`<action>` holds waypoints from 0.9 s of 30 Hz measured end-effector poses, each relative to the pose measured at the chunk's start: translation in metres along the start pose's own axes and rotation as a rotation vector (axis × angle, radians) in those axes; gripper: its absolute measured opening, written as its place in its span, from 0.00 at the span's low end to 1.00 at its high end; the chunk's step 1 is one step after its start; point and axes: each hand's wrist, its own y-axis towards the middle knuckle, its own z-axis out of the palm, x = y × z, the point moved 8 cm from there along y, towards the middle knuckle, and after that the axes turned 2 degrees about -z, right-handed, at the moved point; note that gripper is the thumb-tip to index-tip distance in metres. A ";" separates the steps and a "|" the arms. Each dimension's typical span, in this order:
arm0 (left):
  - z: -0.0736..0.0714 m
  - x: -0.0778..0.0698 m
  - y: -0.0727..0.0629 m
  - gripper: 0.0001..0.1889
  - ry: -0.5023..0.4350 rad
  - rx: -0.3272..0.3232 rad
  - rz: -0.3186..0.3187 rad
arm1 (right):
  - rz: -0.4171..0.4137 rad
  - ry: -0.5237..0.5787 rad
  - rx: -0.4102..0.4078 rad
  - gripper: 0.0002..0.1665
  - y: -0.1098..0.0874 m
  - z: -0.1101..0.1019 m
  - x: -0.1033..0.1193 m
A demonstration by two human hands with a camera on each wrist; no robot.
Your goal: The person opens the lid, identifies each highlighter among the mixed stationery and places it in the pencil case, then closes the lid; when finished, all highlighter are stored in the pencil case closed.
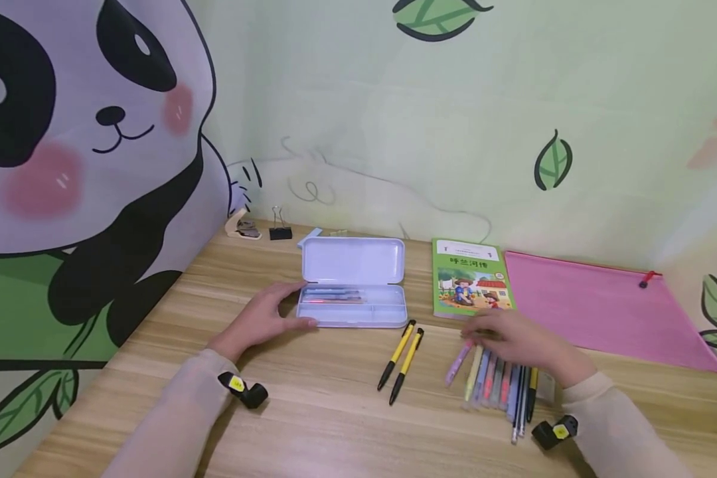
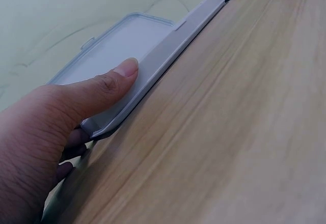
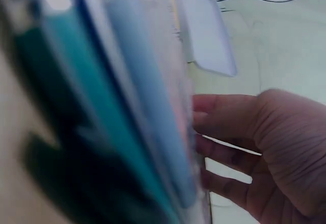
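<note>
A pale lavender pencil case [image 1: 351, 317] stands with its lid raised, a few slim pens [image 1: 334, 297] lying in its back compartment. My left hand [image 1: 263, 317] grips its left end, the thumb along the front wall in the left wrist view and the other fingers partly hidden behind. On the right, my right hand [image 1: 516, 342] pinches the top end of a purple pen [image 1: 457, 365], which slants away from a row of pens and pencils [image 1: 498, 382]. The pens hide its fingertips in the right wrist view. Two yellow-and-black pens [image 1: 403, 362] lie between the hands.
Behind the right hand lie a green book [image 1: 469, 275] and a pink zip pouch [image 1: 591, 305]. A stapler [image 1: 243, 226], a black binder clip [image 1: 280, 232] and a blue piece [image 1: 309, 238] sit along the back edge of the wooden table [image 1: 334, 411], against the wall.
</note>
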 end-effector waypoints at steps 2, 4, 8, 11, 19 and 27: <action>0.000 0.000 0.000 0.54 0.000 -0.003 -0.003 | -0.015 -0.056 -0.019 0.12 0.003 0.001 0.002; -0.001 0.001 0.001 0.55 0.002 -0.006 -0.003 | -0.029 -0.100 -0.041 0.11 0.005 0.001 0.004; -0.001 0.000 0.001 0.55 -0.004 -0.002 -0.004 | -0.035 -0.135 -0.064 0.10 0.008 0.003 0.007; 0.000 0.000 0.000 0.55 -0.001 0.001 0.000 | -0.037 -0.134 -0.072 0.10 0.008 0.005 0.007; 0.005 -0.002 -0.001 0.54 -0.012 0.005 0.011 | -0.013 -0.127 -0.061 0.09 0.002 0.009 -0.002; 0.002 0.000 -0.003 0.55 -0.017 -0.007 -0.002 | -0.009 -0.124 -0.064 0.09 0.005 0.009 -0.002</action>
